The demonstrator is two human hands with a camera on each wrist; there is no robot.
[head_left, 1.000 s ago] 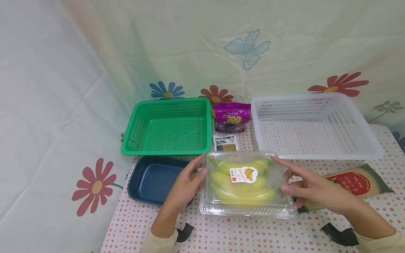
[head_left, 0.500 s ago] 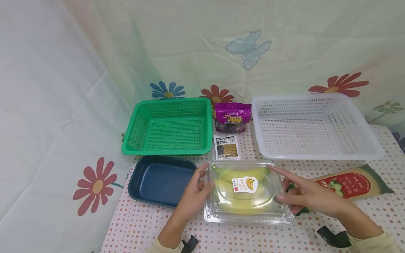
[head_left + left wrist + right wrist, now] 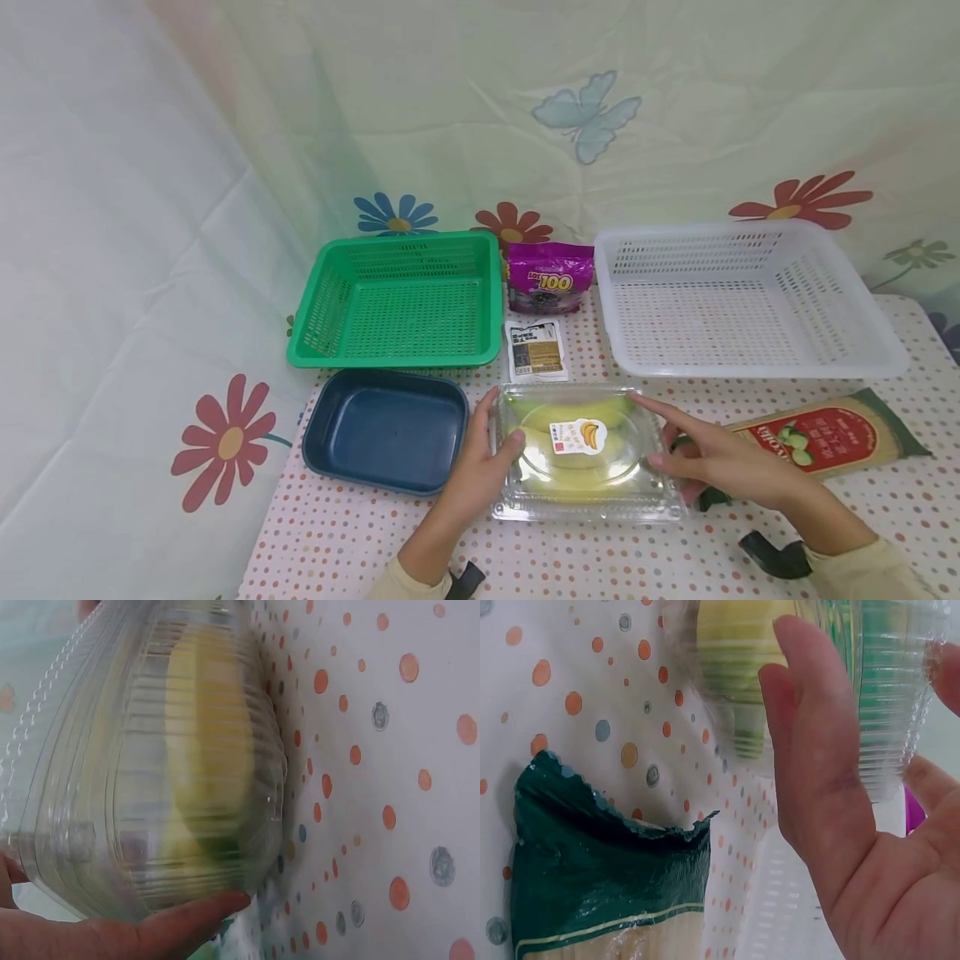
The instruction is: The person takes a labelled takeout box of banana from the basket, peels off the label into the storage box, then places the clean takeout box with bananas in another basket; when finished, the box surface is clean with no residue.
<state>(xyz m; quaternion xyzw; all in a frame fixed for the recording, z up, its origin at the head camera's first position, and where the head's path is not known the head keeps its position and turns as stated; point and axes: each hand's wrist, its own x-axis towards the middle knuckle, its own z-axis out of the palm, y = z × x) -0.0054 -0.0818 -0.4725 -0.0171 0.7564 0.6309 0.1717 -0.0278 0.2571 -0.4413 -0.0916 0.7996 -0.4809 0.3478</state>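
A clear plastic clamshell box of bananas (image 3: 570,479), with a white banana sticker on its lid, sits low at the near middle of the dotted table. My left hand (image 3: 476,467) grips its left side, thumb over the lid edge. On the opposite side my right hand (image 3: 727,467) holds the box, index finger at the far corner and thumb against the lid's side. The ribbed side of the box (image 3: 202,750) fills much of the left wrist view, its underside at the tabletop. Fingers (image 3: 825,742) lie along the ribbed wall in the right wrist view.
A long pasta packet (image 3: 832,433) lies right of the box. Behind stand a green basket (image 3: 408,361), a white basket (image 3: 757,371), a purple candy bag (image 3: 550,279) and a small white-and-gold sachet (image 3: 537,350). A dark blue tray (image 3: 386,485) is at the left.
Both hands have brought the banana box down and toward the near side, uncovering the sachet behind it. The left hand has shifted right, off the blue tray, with its thumb over the lid.
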